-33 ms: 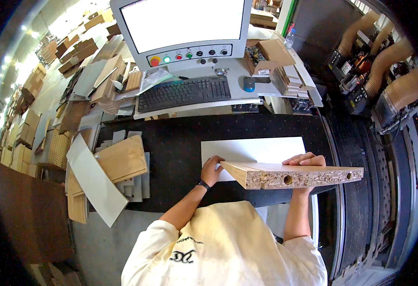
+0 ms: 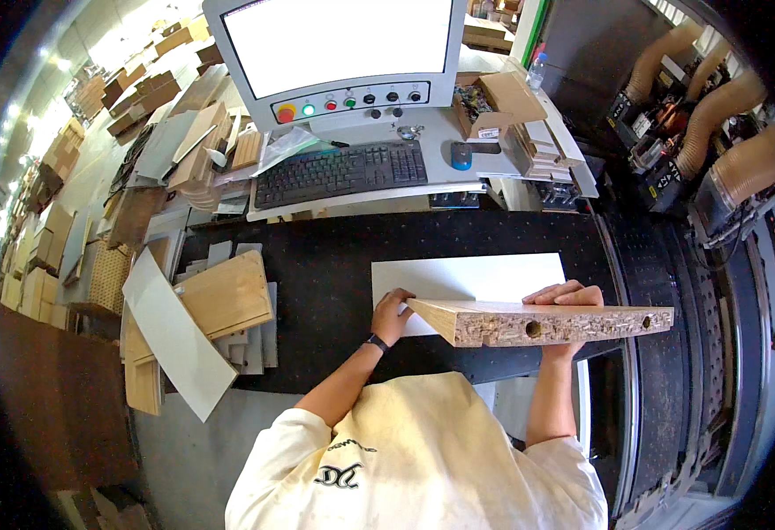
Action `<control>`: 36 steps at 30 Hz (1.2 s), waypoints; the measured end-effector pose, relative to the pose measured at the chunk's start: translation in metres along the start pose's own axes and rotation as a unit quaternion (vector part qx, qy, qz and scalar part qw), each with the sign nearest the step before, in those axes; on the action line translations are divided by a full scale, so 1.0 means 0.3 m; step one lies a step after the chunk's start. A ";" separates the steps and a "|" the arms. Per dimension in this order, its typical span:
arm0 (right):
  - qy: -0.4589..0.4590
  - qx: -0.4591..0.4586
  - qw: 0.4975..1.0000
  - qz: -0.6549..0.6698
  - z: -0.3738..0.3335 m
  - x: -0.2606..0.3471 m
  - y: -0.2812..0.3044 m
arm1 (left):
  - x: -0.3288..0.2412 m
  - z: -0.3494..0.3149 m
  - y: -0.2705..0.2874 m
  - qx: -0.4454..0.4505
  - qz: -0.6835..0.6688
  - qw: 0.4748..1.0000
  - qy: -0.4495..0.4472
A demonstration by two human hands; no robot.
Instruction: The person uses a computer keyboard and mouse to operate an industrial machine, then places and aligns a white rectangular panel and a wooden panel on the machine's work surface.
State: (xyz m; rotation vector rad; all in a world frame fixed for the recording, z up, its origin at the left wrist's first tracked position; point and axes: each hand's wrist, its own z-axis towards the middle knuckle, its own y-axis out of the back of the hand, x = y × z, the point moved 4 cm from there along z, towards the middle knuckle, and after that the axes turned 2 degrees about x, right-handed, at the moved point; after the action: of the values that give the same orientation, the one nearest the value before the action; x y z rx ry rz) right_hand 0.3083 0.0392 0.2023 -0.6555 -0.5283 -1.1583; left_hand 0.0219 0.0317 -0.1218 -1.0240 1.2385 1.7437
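Both my hands hold a wood-faced chipboard panel (image 2: 557, 330) above the black work table. Its raw edge turns toward me and shows two round drilled holes. My left hand (image 2: 392, 318), with a dark band on the wrist, closes on the panel's left end. Fingers of my right hand (image 2: 567, 294) lie over the top face at the right, and the rest of that hand passes beneath. Behind and partly under the panel, a white board (image 2: 467, 276) lies flat on the table; the held panel hides part of it.
Left on the black table (image 2: 325, 265) are stacked offcuts, a wood-coloured board (image 2: 226, 293) and a slanting white strip (image 2: 180, 331). Beyond stand a keyboard (image 2: 343, 174), mouse (image 2: 461, 155), monitor with buttons (image 2: 343, 44) and open carton (image 2: 511, 95). Machinery with ribbed hoses (image 2: 721, 119) occupies the right.
The panel's near edge has risen very slightly. Both hands keep their places on it.
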 end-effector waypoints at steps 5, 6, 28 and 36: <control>0.001 -0.006 1.000 -0.007 0.002 0.000 -0.004 | 0.057 -0.006 -0.025 -0.004 0.041 0.998 -0.037; 0.001 -0.003 1.000 -0.013 -0.003 -0.001 0.007 | 0.034 -0.005 -0.034 -0.007 0.057 0.997 -0.055; -0.257 -0.496 0.827 -0.059 -0.179 -0.035 0.805 | -0.099 -0.275 0.316 0.118 0.417 0.901 -0.027; -0.290 -0.559 0.768 -0.114 -0.486 -0.116 1.335 | -0.103 -0.306 0.431 0.159 0.432 0.888 -0.003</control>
State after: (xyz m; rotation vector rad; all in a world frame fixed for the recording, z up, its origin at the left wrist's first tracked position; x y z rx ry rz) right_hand 0.6831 0.0608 -0.0024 -2.0873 -0.3807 -1.4545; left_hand -0.0653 -0.0924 -0.0668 -0.2500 2.0924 2.0389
